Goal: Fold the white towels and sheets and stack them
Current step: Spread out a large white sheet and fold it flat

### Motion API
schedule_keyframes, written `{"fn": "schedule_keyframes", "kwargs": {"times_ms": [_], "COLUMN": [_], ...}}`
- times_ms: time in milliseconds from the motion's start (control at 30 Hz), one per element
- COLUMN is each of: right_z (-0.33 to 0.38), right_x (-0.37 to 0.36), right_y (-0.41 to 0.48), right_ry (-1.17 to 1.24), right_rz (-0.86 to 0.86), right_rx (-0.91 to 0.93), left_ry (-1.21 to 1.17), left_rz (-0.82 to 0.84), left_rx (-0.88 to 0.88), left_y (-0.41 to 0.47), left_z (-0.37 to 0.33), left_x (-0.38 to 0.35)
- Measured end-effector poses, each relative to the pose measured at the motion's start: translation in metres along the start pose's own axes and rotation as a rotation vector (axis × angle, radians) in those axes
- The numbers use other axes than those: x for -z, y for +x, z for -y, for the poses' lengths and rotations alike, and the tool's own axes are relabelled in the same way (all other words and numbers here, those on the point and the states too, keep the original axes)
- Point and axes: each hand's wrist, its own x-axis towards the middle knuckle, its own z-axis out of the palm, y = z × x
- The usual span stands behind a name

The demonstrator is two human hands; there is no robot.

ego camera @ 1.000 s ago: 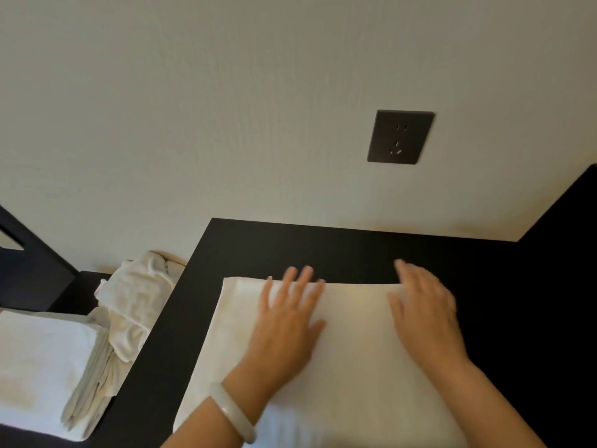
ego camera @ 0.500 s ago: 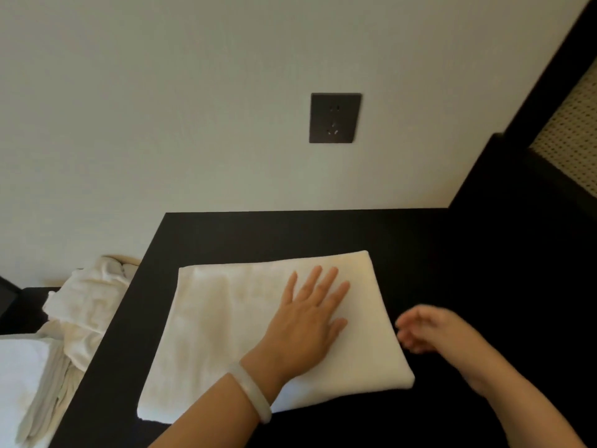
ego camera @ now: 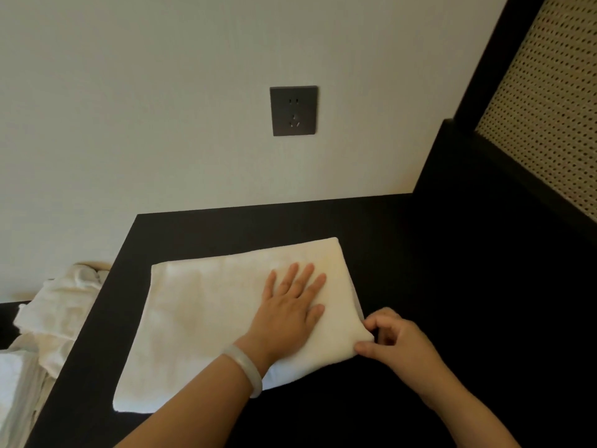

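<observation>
folded stack (ego camera: 13,388) cut by left edge, towel (ego camera: 200,318) partly under left hand (ego camera: 287,315)

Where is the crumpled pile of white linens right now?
Head view, far left: the crumpled pile lies beside the left edge of the black table, behind the folded stack.

Open black table (ego camera: 436,286) surface runs from 12 to 4 o'clock of the folded towel (ego camera: 206,318). The wall (ego camera: 161,124) closes 12 o'clock beyond it; a dark framed panel (ego camera: 510,195) blocks 2 o'clock; crumpled cloths (ego camera: 61,305) crowd the 9 o'clock edge.
</observation>
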Motion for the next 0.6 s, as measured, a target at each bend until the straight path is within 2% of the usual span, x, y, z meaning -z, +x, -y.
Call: {"fn": "schedule_keyframes", "kwargs": {"times_ms": [33,100,200,300,367,500,600], "right_z": [0.001,0.004,0.006,0.001,-0.001,0.006,0.006], "right_x": [0.0,0.003,0.006,0.009,0.01,0.008,0.002], "right_y": [0.001,0.002,0.004,0.01,0.011,0.009,0.017], "right_ry": [-0.06,-0.032,-0.081,-0.131,-0.068,0.224,-0.026], "right_rz": [-0.032,0.032,0.166,0.148,0.146,0.124,0.009], "right_rx": [0.052,0.102,0.063,-0.023,-0.087,-0.154,-0.234], "left_ry": [0.005,0.01,0.015,0.012,0.016,0.011,0.0], "left_rz": [-0.006,-0.011,-0.034,-0.05,-0.046,-0.015,-0.009], "left_rx": [0.002,0.002,-0.003,-0.003,-0.002,-0.001,-0.023], "left_y": [0.0,-0.001,-0.002,-0.003,-0.003,-0.002,-0.002], "left_z": [0.0,0.001,0.001,0.0,-0.001,0.0,0.002], "left_x": [-0.001,-0.003,-0.005,-0.006,-0.006,-0.003,-0.002]}}
